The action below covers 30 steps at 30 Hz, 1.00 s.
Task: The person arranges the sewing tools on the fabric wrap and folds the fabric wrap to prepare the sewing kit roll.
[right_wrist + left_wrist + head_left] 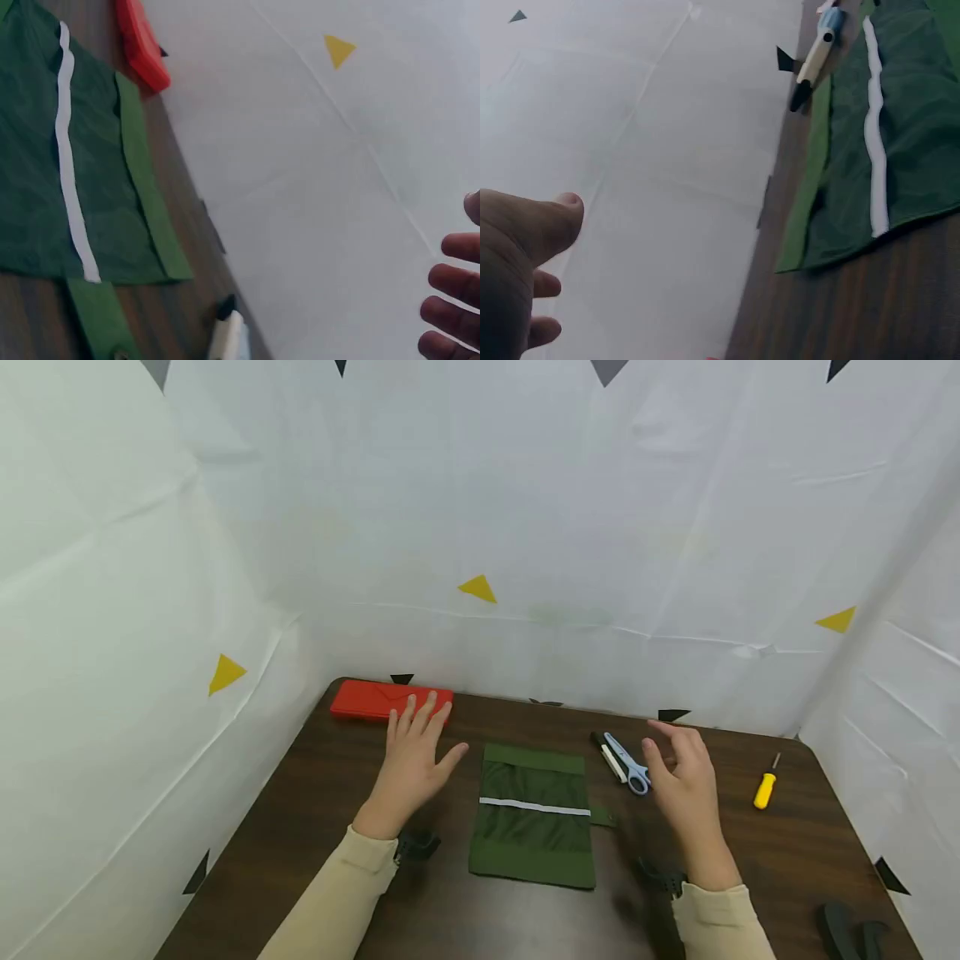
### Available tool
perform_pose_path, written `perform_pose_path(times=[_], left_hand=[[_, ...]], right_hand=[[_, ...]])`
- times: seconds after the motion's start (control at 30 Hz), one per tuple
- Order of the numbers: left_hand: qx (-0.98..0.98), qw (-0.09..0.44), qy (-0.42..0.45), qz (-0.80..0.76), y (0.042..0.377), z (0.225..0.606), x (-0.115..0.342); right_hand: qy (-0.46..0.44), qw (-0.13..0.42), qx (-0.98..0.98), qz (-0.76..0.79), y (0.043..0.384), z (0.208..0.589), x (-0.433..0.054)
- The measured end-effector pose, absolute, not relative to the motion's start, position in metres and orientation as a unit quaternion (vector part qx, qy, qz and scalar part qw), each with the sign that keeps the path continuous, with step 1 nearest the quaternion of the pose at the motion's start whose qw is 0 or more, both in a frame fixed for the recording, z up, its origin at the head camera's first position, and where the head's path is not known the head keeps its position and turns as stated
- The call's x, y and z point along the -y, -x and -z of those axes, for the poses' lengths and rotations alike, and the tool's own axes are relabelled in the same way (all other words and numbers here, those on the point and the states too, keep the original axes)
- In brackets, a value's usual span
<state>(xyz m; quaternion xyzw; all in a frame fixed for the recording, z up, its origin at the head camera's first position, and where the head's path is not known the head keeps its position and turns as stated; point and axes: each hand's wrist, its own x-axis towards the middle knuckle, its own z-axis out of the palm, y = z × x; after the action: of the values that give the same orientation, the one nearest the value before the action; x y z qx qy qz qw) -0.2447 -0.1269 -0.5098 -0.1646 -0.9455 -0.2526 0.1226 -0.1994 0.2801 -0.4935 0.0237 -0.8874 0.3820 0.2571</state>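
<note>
A green fabric roll-up pouch lies unrolled on the table, with a white elastic strip across its middle and a tab at its right side. My left hand, fingers spread, hovers left of the pouch and overlaps a red case in the head view. To the pouch's right, my right hand is raised with thumb and fingers apart, holding nothing. Beside it lie light-blue scissors and a black-and-white pen or marker; the hand overlaps the scissors' handle.
A yellow-handled screwdriver lies at the table's right side. Black curved objects sit at the front right corner. White sheeting with yellow and black triangles stands behind the dark wooden table and along both sides.
</note>
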Motion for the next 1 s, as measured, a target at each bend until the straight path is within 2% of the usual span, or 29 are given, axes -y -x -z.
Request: perform_pose_path(times=[0.27,0.4,0.53,0.63,0.8,1.0], left_hand=[[0.919,0.069,0.175,0.347,0.242,0.523,0.124],[0.898,0.084,0.186,0.39,0.24,0.534,0.123],[0.883,0.082,0.207,0.413,0.242,0.563,0.121],[0.873,0.043,0.218,0.434,0.242,0.582,0.123],[0.848,-0.032,0.229,0.477,0.237,0.598,0.129],[0.827,-0.033,0.272,0.49,0.237,0.601,0.131]], right_hand=[[0.055,0.207,0.854,-0.474,0.213,0.535,-0.267],[0.077,0.171,0.817,-0.545,0.219,0.56,-0.268],[0.084,0.142,0.774,-0.611,0.221,0.578,-0.271],[0.081,0.165,0.771,-0.61,0.218,0.584,-0.27],[0.058,0.257,0.817,-0.514,0.218,0.589,-0.267],[0.047,0.314,0.846,-0.428,0.222,0.589,-0.264]])
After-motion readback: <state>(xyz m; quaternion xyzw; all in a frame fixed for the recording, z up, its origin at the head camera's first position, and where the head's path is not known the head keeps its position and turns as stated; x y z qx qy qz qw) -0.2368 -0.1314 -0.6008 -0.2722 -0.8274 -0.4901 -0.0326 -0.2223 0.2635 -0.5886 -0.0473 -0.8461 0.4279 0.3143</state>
